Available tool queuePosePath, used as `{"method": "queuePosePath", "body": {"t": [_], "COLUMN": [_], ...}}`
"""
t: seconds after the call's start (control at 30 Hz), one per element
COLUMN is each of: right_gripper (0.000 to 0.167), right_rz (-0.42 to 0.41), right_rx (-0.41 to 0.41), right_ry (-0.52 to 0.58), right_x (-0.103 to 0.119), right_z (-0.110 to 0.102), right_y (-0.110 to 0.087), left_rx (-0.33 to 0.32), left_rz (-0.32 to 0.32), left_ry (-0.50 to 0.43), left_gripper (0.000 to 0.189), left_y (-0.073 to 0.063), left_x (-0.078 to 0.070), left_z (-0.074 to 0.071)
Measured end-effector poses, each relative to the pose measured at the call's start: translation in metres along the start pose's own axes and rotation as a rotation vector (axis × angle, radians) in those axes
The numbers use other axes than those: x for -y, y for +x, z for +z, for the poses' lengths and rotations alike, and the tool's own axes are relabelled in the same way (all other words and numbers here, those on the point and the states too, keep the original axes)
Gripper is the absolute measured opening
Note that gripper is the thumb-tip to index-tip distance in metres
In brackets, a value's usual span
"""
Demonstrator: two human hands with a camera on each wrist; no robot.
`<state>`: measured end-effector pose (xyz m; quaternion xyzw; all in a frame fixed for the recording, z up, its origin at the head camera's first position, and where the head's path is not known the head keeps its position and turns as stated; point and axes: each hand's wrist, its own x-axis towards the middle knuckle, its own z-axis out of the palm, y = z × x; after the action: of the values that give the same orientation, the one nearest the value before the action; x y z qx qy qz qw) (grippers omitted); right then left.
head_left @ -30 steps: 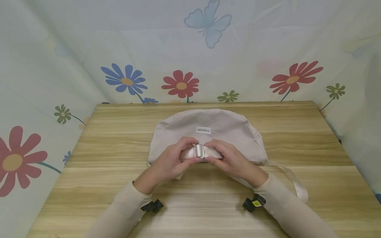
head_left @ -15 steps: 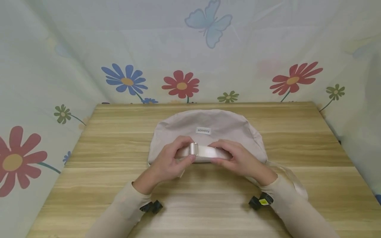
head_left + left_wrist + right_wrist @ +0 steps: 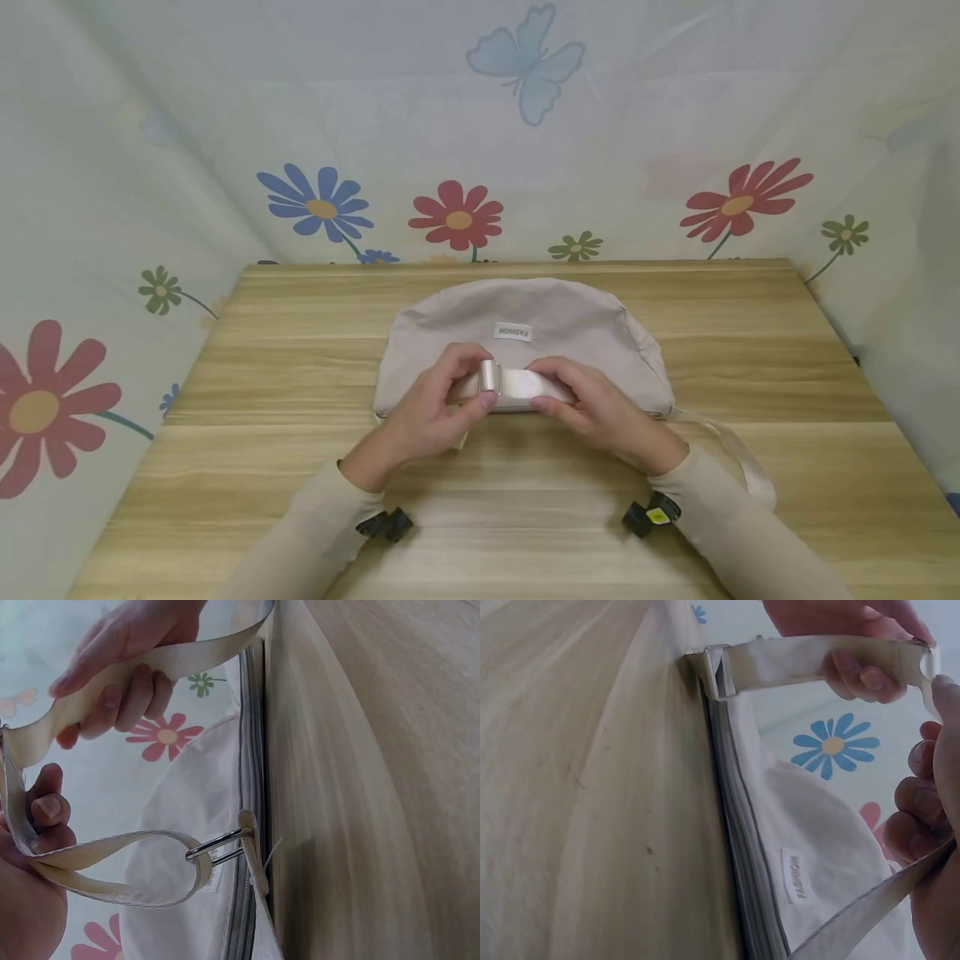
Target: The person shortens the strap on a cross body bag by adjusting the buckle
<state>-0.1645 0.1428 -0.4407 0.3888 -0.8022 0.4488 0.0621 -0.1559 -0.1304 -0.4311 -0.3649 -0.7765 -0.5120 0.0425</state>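
Note:
A pale pink fabric bag (image 3: 450, 325) with a "FASHION" label (image 3: 513, 332) lies in front of me. Just over its near edge, both hands hold a stretch of its cream strap (image 3: 522, 383). My left hand (image 3: 423, 412) pinches the strap at the metal slider buckle (image 3: 491, 377), thumb on the near edge. To the right of the buckle, my right hand (image 3: 600, 408) grips the strap between thumb and fingers. In the left wrist view, the strap loops through a metal ring (image 3: 217, 846) at the bag's zipper edge (image 3: 251, 750).
The wooden table (image 3: 300, 358) carries the bag near its middle. More strap (image 3: 750, 467) trails from the bag's right corner onto the tabletop. A flower-printed curtain (image 3: 615, 125) hangs behind and along both sides.
The hands have drawn apart: my right hand has moved right along the strap, while the buckle has shifted slightly left with my left hand. The bag stays put.

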Motion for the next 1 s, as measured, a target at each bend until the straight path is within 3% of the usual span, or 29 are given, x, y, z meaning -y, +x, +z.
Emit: {"method": "queuePosePath", "body": {"t": [0.2, 0.4, 0.53, 0.77, 1.0], "right_gripper": [0.027, 0.026, 0.026, 0.027, 0.032], "right_rz": [-0.049, 0.034, 0.031, 0.085, 0.138], "right_rx": [-0.039, -0.085, -0.121, -0.19, -0.189], "right_ry": [0.025, 0.191, 0.295, 0.4, 0.462], "right_x": [-0.003, 0.0, 0.003, 0.011, 0.018], "right_z": [0.011, 0.016, 0.019, 0.029, 0.035], "right_y": [0.0, -0.003, -0.002, 0.001, 0.003], "left_rx": [0.015, -0.008, -0.016, -0.029, -0.056], "left_rz": [-0.012, 0.006, 0.025, 0.028, 0.029], "left_ry": [-0.013, -0.019, -0.033, -0.074, -0.108], "left_gripper": [0.039, 0.041, 0.042, 0.044, 0.042], "left_y": [0.0, 0.0, 0.001, 0.004, 0.004], "left_x": [0.002, 0.004, 0.004, 0.0, 0.0], "left_z": [0.004, 0.006, 0.007, 0.009, 0.013]}}
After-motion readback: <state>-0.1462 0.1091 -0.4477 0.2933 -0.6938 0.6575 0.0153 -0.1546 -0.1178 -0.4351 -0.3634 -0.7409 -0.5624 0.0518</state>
